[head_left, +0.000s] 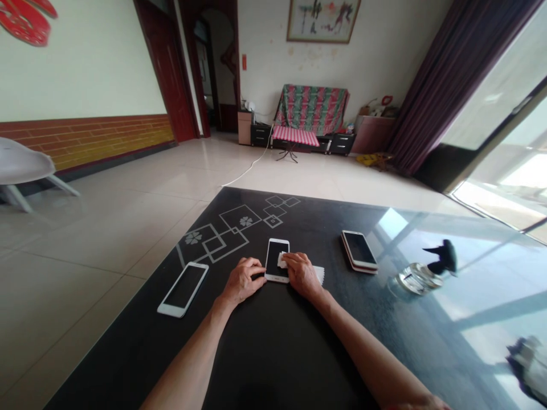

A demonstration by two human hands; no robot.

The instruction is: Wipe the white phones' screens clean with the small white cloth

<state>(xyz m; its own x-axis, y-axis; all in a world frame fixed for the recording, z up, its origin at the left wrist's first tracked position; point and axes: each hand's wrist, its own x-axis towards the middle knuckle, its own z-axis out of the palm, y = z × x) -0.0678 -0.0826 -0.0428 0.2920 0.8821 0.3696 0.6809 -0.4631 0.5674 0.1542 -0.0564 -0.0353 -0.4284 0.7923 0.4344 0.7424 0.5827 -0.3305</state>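
Observation:
A white-framed smartphone (272, 263) lies face up on the dark table, between my two hands. The bent fingers and thumb of my left hand (243, 282) hold its left edge near the bottom corner. Pressed onto the screen is a white cloth (281, 260), pinched in the closed fingers of my right hand (302, 274). More white material with a jagged edge shows to the right of that hand; I cannot tell whether it is the same cloth. A second white smartphone (183, 289) lies face up to the left.
Stacked phones (359, 250) lie to the right on the glossy black table (290, 353). Beyond them is a clear spray bottle (421, 278) with a black nozzle. A blurred, crumpled item (530, 364) sits at the right edge. A white chair (25, 165) stands at far left.

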